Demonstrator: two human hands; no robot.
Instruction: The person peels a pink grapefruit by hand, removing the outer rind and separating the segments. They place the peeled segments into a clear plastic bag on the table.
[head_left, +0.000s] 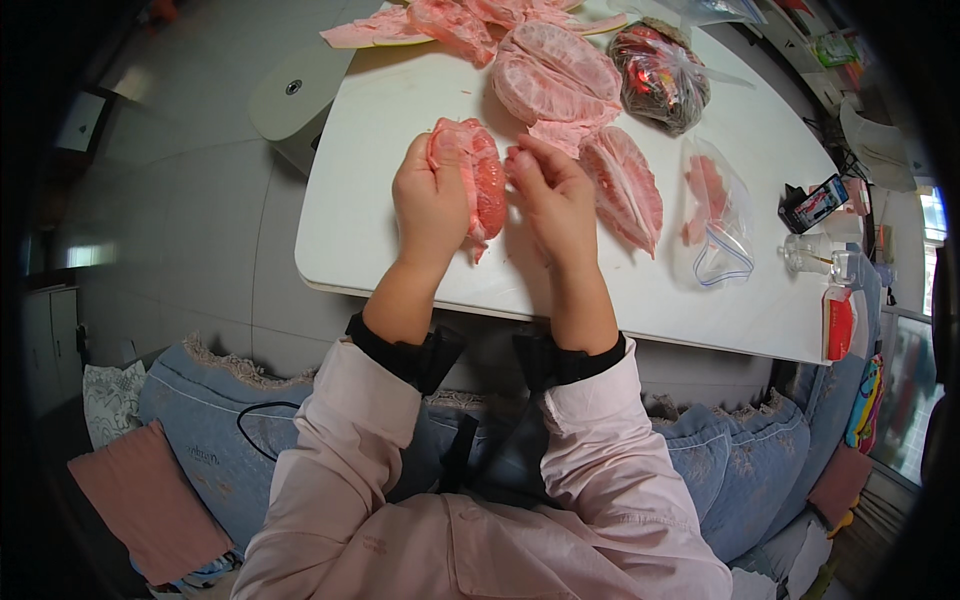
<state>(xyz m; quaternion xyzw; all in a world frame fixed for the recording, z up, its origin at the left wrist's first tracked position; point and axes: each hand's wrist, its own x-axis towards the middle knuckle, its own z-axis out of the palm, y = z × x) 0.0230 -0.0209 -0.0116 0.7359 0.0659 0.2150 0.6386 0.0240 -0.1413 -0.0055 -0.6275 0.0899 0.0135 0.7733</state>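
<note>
My left hand (433, 202) grips a pomelo segment (489, 191), its thumb pressed along the top. Red pulp is bare on the segment's right side, and pale pink membrane hangs at its top and lower end. Just to the right is my right hand (556, 191), its thumb and fingers curled close together near the pulp; whether something is pinched between them cannot be seen. A large peeled pomelo piece (551, 75) rests beyond my hands. Another membrane-covered wedge (622, 184) lies right of my right hand.
Pomelo peel (457, 30) spreads over the far edge of the white table (367, 195). To the right are a tied plastic bag (660, 75), a zip bag (716, 217) holding pink pieces, a phone on a stand (819, 202), a glass cup (806, 253) and a red packet (837, 324).
</note>
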